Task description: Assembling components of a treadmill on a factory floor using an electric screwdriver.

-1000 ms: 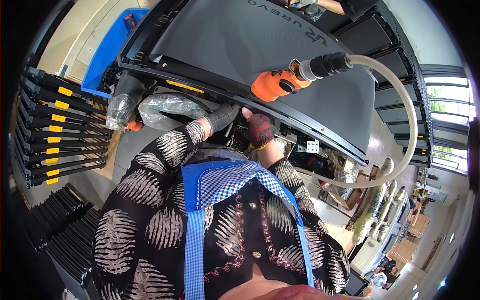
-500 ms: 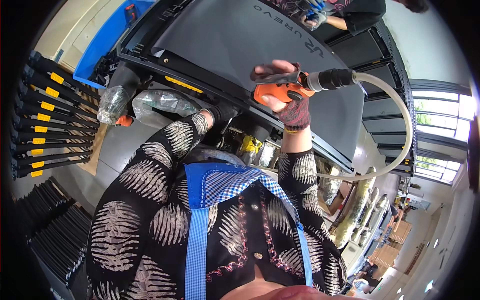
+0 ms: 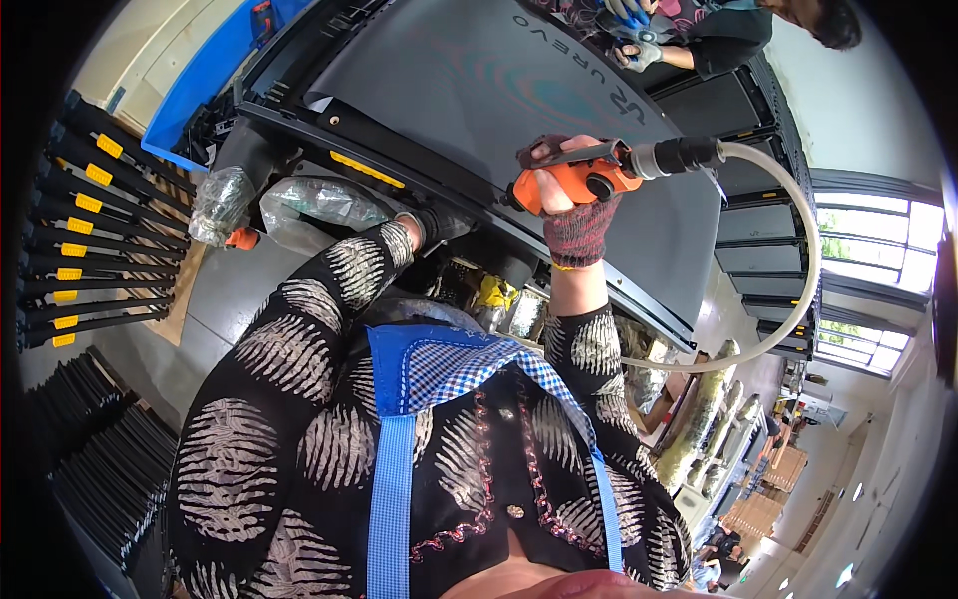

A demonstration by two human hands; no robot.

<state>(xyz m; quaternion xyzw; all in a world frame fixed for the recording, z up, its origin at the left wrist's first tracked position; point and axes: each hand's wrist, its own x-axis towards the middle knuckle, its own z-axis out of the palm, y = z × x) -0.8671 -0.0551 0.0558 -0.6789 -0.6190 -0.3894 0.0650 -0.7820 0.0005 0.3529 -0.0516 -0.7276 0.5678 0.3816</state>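
Note:
My right hand point(image 3: 577, 215), in a dark red knitted glove with bare fingertips, is wrapped round an orange pneumatic screwdriver point(image 3: 614, 178). A grey lever runs along the tool, and a pale air hose point(image 3: 810, 245) loops from its back end. The tool's front end points left, close to the near side rail point(image 3: 469, 205) of a dark treadmill frame; whether it touches cannot be made out. At that rail's underside is my left hand point(image 3: 439, 224) in a dark glove, its fingers hidden in shadow. A black treadmill belt point(image 3: 429, 110) covers the frame.
Across the frame, a co-worker's gloved hands point(image 3: 639, 50) are at work. A blue bin point(image 3: 185, 120) holds dark parts at the far left. Black posts with yellow labels point(image 3: 75, 250) stand left. Plastic-wrapped parts point(image 3: 319, 215) lie below the rail; stacked dark panels point(image 3: 763, 250) stand right.
My right hand's fingers, stretched out before, have closed round the screwdriver. The tool now points more nearly along the rail. My left hand stays at the rail.

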